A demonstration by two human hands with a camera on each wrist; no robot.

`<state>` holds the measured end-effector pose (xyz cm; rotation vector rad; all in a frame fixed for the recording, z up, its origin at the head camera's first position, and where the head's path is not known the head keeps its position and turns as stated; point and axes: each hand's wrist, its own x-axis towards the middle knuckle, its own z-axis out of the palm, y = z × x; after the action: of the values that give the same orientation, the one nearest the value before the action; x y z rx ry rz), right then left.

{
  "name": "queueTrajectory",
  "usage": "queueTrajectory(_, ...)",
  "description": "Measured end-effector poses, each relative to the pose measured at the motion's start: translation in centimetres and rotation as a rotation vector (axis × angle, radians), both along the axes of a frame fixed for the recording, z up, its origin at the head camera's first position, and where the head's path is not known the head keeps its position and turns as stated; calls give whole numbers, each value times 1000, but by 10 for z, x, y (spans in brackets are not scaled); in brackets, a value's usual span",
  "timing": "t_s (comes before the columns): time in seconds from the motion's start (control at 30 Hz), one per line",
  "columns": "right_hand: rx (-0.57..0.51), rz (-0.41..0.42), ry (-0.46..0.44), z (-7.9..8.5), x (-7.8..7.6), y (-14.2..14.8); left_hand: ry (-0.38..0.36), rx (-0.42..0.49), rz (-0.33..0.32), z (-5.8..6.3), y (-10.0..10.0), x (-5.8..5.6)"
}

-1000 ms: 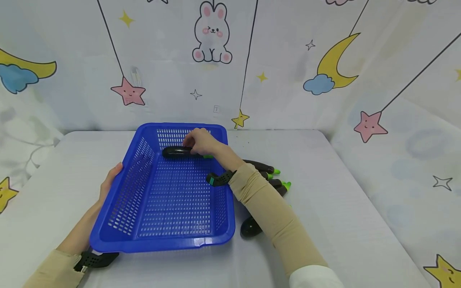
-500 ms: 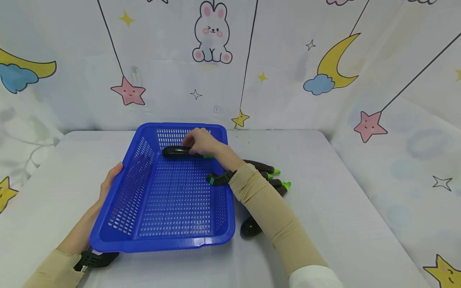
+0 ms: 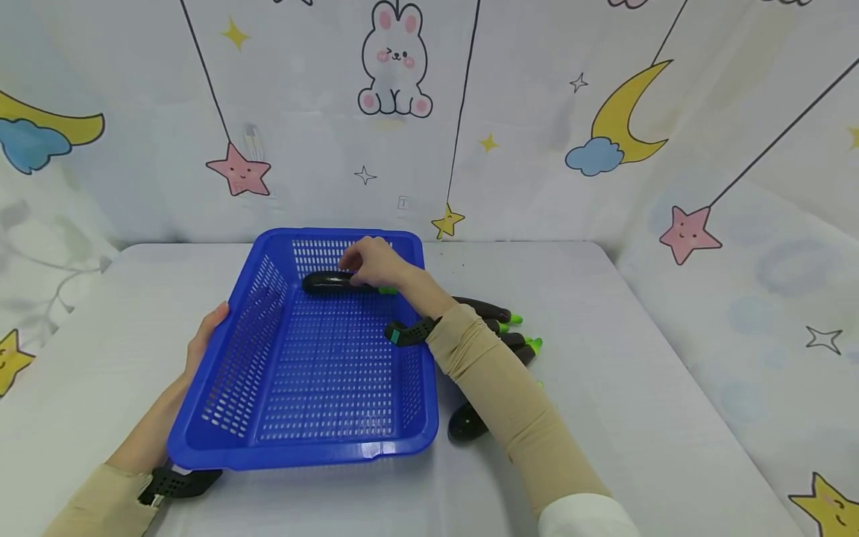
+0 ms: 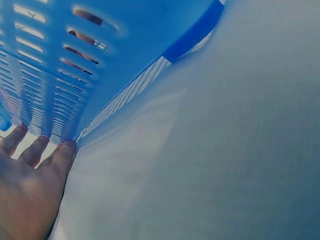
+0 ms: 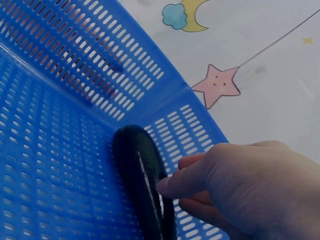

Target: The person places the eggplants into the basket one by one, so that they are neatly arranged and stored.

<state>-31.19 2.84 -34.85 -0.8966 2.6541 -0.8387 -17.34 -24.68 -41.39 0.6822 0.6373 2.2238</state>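
From my place far from the rig, I see the dark, shiny eggplant (image 3: pixel 325 282) inside the blue basket (image 3: pixel 329 377), lying crosswise next to the far wall, with its round end to the left and its green stem to the right. My right hand (image 3: pixel 376 264) is over it: the thumb tip touches the skin of the eggplant, and the other fingers are bent at its far side. Whether they truly pinch it or only rest there, I cannot tell from these views. The basket is rectangular, with many small slots in its bottom and walls. My left hand (image 4: pixel 31 186) is on the outside of its left wall, the fingers apart and nearly straight, with their tips against the slotted plastic. Just to the right of the basket, other eggplants (image 3: pixel 483 309) with bright green stems lie on the white desk (image 3: pixel 624 388), partly covered by my right arm; because of this I cannot count them with certainty. Both arms have beige sleeves (image 3: pixel 513 406), and a black strap (image 3: pixel 411 333) is on each wrist. Behind the desk stands a pale backdrop (image 3: pixel 517 209), printed with a rabbit, stars and moons.
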Motion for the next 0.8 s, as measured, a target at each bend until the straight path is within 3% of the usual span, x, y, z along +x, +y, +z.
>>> queueTrajectory(0.13,-2,-4,2,0,0,0,37,20,6,-4,-2,-4)
queueTrajectory(0.4,-135,-20,-89,4,-1,1,-25,-14,13,-3,0,1)
queueTrajectory(0.8,-141,71,-96,44,9,2,5,-17,41,-1,0,1)
